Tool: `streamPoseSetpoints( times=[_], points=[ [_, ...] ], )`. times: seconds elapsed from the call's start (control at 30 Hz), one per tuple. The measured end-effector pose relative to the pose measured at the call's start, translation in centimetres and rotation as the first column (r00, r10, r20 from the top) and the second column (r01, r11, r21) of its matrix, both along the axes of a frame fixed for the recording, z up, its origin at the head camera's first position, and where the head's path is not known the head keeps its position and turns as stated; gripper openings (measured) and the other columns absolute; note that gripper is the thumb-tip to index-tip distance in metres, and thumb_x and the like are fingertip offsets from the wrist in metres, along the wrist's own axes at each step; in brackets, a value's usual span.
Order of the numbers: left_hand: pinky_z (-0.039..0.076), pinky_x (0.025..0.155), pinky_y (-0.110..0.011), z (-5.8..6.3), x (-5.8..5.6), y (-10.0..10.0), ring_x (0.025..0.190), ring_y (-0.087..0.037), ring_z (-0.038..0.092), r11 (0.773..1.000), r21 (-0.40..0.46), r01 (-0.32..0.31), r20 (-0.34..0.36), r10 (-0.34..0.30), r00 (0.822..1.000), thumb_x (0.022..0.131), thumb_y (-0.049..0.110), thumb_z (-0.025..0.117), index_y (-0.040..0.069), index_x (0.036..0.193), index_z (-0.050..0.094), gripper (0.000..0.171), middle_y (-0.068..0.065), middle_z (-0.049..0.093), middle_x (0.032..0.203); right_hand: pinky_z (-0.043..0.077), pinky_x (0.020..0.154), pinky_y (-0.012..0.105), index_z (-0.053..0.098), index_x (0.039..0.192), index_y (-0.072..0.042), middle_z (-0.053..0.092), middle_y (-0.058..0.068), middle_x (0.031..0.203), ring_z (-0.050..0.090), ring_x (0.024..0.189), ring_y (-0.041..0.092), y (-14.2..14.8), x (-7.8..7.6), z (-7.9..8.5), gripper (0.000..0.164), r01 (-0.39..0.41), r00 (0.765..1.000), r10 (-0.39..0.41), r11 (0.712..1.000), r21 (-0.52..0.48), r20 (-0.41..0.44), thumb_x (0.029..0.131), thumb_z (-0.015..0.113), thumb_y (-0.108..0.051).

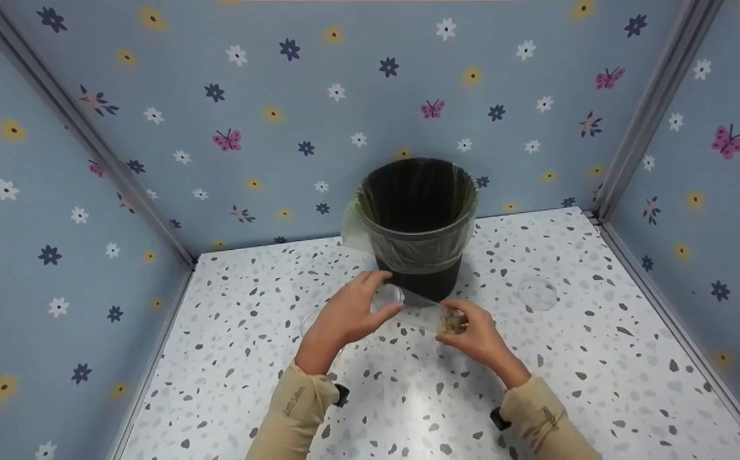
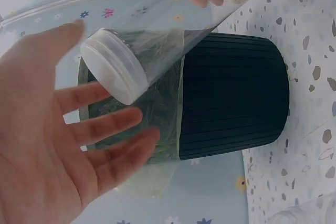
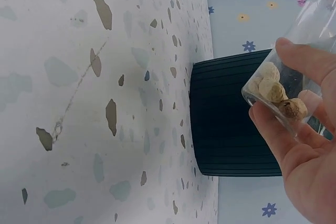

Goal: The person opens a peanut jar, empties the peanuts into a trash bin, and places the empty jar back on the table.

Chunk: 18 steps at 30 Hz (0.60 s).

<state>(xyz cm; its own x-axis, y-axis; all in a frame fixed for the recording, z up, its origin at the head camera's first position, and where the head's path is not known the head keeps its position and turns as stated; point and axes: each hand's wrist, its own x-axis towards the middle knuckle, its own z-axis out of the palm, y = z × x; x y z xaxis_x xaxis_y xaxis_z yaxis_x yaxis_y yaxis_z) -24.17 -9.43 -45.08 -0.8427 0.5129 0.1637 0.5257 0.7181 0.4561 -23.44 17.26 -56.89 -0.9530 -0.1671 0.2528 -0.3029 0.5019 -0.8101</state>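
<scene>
A clear cylindrical jar [image 2: 173, 38] lies tilted between my hands, with several peanuts [image 3: 273, 88] gathered at its base end. My right hand [image 1: 479, 335] grips that base end, thumb on one side and fingers on the other. At the opposite end is a translucent whitish screw lid [image 2: 113, 66]. My left hand [image 1: 348, 311] is spread around the lid, its fingers fairly straight and apart; in the left wrist view the palm stands away from the lid. Whether a fingertip touches the lid, I cannot tell.
Just beyond the jar stands a dark bin [image 1: 421, 278] lined with a clear bag [image 1: 417, 249]. A clear round piece [image 1: 537, 293] lies on the speckled surface [image 1: 599, 358] at right. Another clear container [image 1: 308, 322] is partly hidden behind my left hand. Flowered panels enclose the back and sides.
</scene>
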Motion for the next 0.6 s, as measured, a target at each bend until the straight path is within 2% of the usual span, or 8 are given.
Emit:
streamPoseSetpoints(
  times=[0.1, 0.23, 0.33, 0.5, 0.6],
  points=[
    [0.046, 0.094, -0.041, -0.03, -0.19, -0.12, 0.117, -0.021, 0.052, 0.999, 0.038, 0.038, 0.012, -0.038, 0.999, 0.088, 0.048, 0.068, 0.017, 0.143, 0.045, 0.067, -0.005, 0.047, 0.134, 0.052, 0.078, 0.042, 0.062, 0.124, -0.005, 0.061, 0.012, 0.119, 0.061, 0.093, 0.022, 0.02, -0.1, -0.01, 0.061, -0.003, 1.0, 0.003, 1.0, 0.005, 0.011, 0.07, 0.089, -0.012],
    [0.046, 0.094, -0.038, -0.12, -0.57, -0.21, 0.115, -0.021, 0.052, 0.984, 0.119, 0.136, -0.005, -0.137, 0.991, 0.082, 0.023, 0.079, 0.017, 0.135, 0.052, 0.06, -0.002, 0.048, 0.128, 0.052, 0.077, 0.041, 0.062, 0.124, -0.006, 0.061, 0.013, 0.119, 0.061, 0.093, 0.021, 0.06, -0.23, -0.14, 0.061, -0.013, 1.0, 0.013, 1.0, 0.008, -0.006, 0.07, 0.089, -0.015],
    [0.049, 0.09, -0.038, -0.16, -0.82, -0.23, 0.11, -0.022, 0.054, 0.972, 0.158, 0.173, -0.018, -0.173, 0.985, 0.079, 0.01, 0.08, 0.013, 0.128, 0.058, 0.054, -0.003, 0.053, 0.122, 0.052, 0.077, 0.04, 0.062, 0.124, -0.006, 0.062, 0.014, 0.119, 0.06, 0.092, 0.02, 0.03, -0.27, -0.14, 0.06, -0.026, 0.999, 0.026, 1.0, 0.008, -0.026, 0.07, 0.089, -0.016],
    [0.053, 0.08, -0.037, -0.34, -0.92, -0.48, 0.099, -0.02, 0.055, 0.971, 0.17, 0.168, -0.001, -0.171, 0.985, 0.08, 0.013, 0.08, 0.011, 0.124, 0.061, 0.048, -0.005, 0.057, 0.116, 0.052, 0.076, 0.044, 0.062, 0.123, -0.005, 0.061, 0.018, 0.118, 0.061, 0.091, 0.025, -0.09, -0.23, -0.28, 0.061, -0.031, 0.999, 0.031, 1.0, -0.003, -0.023, 0.069, 0.089, -0.011],
    [0.053, 0.078, -0.037, -0.65, -0.81, -0.75, 0.096, -0.02, 0.056, 0.972, 0.179, 0.155, 0.018, -0.161, 0.987, 0.082, 0.02, 0.079, 0.011, 0.125, 0.061, 0.048, -0.005, 0.057, 0.117, 0.052, 0.074, 0.042, 0.061, 0.125, -0.005, 0.06, 0.018, 0.117, 0.061, 0.089, 0.027, 0.12, -0.03, -0.54, 0.06, -0.072, 0.997, 0.072, 0.997, 0.001, -0.04, 0.071, 0.087, -0.013]
  ],
)
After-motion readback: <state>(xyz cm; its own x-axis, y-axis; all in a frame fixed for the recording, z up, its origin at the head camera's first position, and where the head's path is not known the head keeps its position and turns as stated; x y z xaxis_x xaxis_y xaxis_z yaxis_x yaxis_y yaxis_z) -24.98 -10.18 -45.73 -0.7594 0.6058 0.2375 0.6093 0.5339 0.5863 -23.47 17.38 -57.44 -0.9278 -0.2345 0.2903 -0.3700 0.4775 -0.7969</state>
